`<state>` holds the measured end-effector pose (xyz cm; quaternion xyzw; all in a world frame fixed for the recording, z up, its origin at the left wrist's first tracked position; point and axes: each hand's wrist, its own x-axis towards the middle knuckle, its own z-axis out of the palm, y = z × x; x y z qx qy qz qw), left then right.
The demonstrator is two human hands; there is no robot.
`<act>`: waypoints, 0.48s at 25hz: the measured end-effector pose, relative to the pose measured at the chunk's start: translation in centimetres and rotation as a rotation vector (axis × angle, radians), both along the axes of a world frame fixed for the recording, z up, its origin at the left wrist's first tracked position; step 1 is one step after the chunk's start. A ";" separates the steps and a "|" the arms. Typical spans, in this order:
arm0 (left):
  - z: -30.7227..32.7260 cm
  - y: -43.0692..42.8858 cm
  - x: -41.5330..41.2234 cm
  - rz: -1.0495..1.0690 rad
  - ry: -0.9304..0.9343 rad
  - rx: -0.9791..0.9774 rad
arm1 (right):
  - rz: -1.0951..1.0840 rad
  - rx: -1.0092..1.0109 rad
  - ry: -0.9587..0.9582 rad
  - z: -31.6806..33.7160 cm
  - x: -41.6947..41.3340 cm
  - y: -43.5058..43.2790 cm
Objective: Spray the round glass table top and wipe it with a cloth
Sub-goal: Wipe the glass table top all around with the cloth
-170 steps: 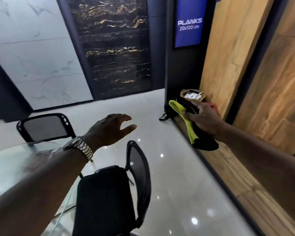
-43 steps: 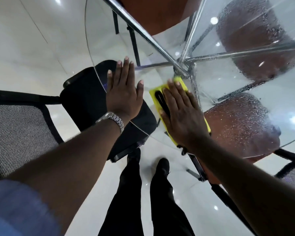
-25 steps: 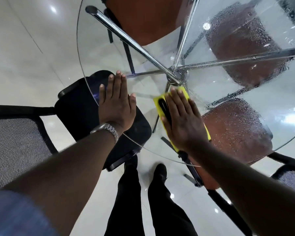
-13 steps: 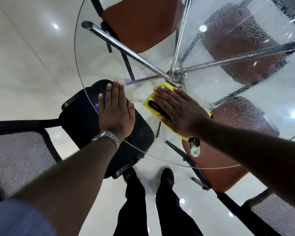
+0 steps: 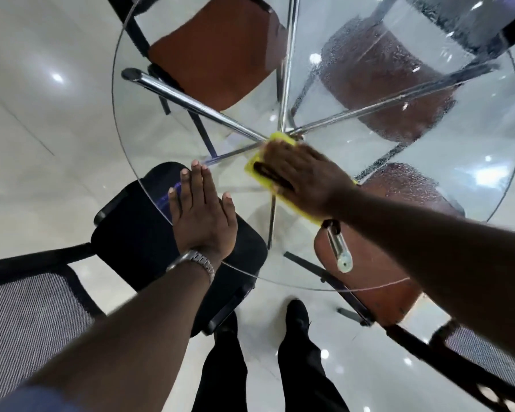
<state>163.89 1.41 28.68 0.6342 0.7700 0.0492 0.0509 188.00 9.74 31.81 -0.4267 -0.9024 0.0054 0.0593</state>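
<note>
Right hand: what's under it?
A yellow cloth, flat on the glass table top, pressed by the right hand. Only its edges show; the hand covers its middle, and the cloth partly hides where the chrome legs meet.

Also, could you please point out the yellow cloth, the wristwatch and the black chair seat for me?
yellow cloth (image 5: pixel 280 139): head view, on its bare upper corner.
wristwatch (image 5: pixel 197 260): head view, on the metal band across the wrist.
black chair seat (image 5: pixel 125 239): head view, on the cushion's uncovered left part.
</note>
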 end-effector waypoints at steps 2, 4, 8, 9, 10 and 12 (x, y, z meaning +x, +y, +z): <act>-0.3 0.1 -0.1 -0.003 -0.006 0.006 | -0.564 -0.028 0.143 0.3 -1.0 0.2; -0.1 0.0 -0.2 0.013 -0.002 0.018 | -0.972 -0.176 0.239 0.6 -4.7 -2.9; 0.4 0.2 0.2 0.012 -0.021 0.008 | -0.154 -0.130 0.001 0.5 -0.9 -6.0; 0.2 0.1 0.0 0.016 -0.022 0.003 | -0.094 -0.096 -0.025 0.5 0.8 -4.9; -0.1 0.0 -0.1 0.008 -0.017 0.001 | -0.214 -0.071 -0.007 0.1 1.9 -3.9; -0.4 0.1 0.2 0.002 -0.023 0.011 | -0.809 -0.098 0.147 0.4 1.4 -3.6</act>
